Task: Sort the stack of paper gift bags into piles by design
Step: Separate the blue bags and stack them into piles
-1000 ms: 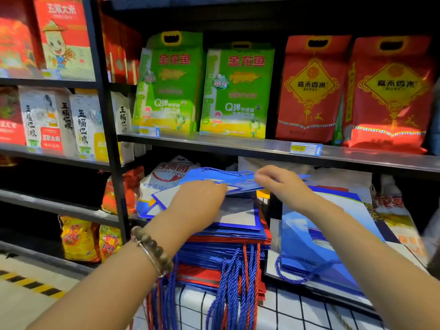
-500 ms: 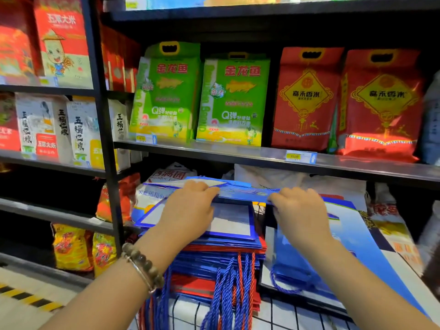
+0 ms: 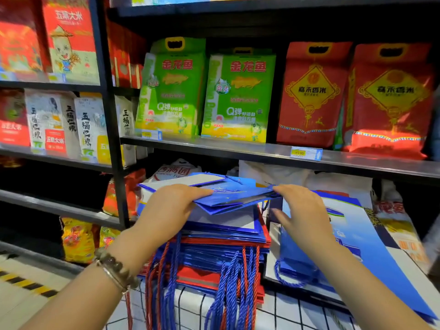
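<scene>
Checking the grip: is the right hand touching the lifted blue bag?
Touching. In the head view, fingertips of the right hand meet the right edge of the lifted blue bag.

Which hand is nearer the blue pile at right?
Right. The right hand is directly over the pile; the left hand, gripping a bag, is leftward over the stack.
</scene>
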`<state>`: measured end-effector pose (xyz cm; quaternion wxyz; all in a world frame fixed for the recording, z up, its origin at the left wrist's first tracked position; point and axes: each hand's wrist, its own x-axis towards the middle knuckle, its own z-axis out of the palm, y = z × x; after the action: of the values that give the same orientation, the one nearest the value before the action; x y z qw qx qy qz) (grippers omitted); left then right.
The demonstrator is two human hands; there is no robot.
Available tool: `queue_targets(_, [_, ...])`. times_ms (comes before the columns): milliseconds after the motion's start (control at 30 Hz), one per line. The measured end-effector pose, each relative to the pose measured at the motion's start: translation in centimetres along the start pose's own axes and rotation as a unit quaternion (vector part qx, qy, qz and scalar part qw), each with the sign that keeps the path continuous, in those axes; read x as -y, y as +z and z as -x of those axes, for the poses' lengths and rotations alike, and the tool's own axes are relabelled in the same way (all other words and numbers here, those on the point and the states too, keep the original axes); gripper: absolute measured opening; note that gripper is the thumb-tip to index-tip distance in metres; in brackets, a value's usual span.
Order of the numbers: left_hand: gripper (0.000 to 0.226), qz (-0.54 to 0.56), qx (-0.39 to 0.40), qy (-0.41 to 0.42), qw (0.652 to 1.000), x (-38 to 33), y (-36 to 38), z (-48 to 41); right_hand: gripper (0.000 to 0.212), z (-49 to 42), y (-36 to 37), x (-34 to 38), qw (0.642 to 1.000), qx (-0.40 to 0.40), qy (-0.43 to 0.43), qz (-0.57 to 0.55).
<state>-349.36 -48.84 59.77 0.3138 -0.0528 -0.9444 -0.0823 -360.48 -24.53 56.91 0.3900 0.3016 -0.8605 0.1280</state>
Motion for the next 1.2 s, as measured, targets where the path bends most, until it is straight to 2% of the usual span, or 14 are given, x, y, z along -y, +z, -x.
queue_targets(67, [0.047, -0.033, -0.016, 0.036, 0.999, 0.5, -0.5, -0.1, 0.066, -0.4, 0.2, -0.7, 0.998, 0.042, 0.042, 0.025])
queue_targets(133, [0.05, -0.056, -0.042, 0.087, 0.994, 0.3, -0.5, -0.3, 0.057, -1.2, 0.3, -1.0, 0.993, 0.059, 0.094, 0.037])
queue_targets(200, [0.05, -0.069, -0.057, 0.125, 0.988, -0.2, -0.5, -0.6, 0.039, -1.9, 0.3, -1.2, 0.99, 0.037, 0.104, 0.083])
queue_targets(300, [0.051, -0.06, -0.069, 0.114, 0.989, 0.2, -0.1, -0.9, 0.032, -2.2, -0.7, -1.4, 0.993, -0.054, 0.056, 0.087])
queue_targets(367, [0.055, -0.011, -0.041, 0.049, 0.998, 0.6, -0.2, -0.9, 0.024, -1.6, -1.1, -1.7, 0.992, -0.085, 0.008, 0.087])
queue_targets(467, [0.072, 0.014, 0.069, -0.002, 0.998, 1.6, 0.0, -0.6, 0.028, -0.5, -1.3, -1.9, 0.994, -0.035, -0.043, 0.099])
queue_targets(533, [0.075, -0.021, 0.166, -0.042, 0.985, 2.0, 0.1, -0.5, 0.035, 0.4, -1.3, -1.9, 0.993, 0.028, -0.062, 0.096])
queue_targets(633, [0.063, -0.123, 0.202, -0.103, 0.966, 1.7, -0.4, -0.6, 0.036, 1.2, -1.0, -2.3, 0.989, 0.123, -0.083, 0.023])
queue_targets(700, [0.055, -0.128, 0.169, -0.145, 0.966, 1.0, -1.0, -0.7, 0.028, 1.2, -1.4, -3.0, 0.974, 0.218, -0.053, -0.034])
queue_targets(800, [0.044, -0.024, 0.145, -0.131, 0.98, -0.6, -0.9, -1.1, 0.026, 0.8, -2.6, -3.4, 0.947, 0.313, -0.012, -0.076])
queue_targets(867, [0.035, 0.034, 0.172, -0.094, 0.98, -1.6, -0.3, -1.0, 0.026, 0.6, -3.4, -3.3, 0.949, 0.3, 0.021, -0.092])
queue_targets(933, [0.032, 0.036, 0.207, -0.065, 0.976, -2.1, 0.7, -0.8, 0.034, 0.7, -3.8, -3.1, 0.953, 0.285, 0.048, -0.091])
queue_targets(1033, [0.031, 0.048, 0.206, -0.069, 0.975, -2.3, 1.5, -0.5, 0.036, 1.1, -4.2, -3.5, 0.942, 0.3, 0.094, -0.121])
queue_targets(1200, [0.032, 0.048, 0.194, -0.07, 0.977, -2.9, 1.4, -0.4, 0.011, 0.0, -6.5, -5.0, 0.922, 0.245, 0.197, -0.227])
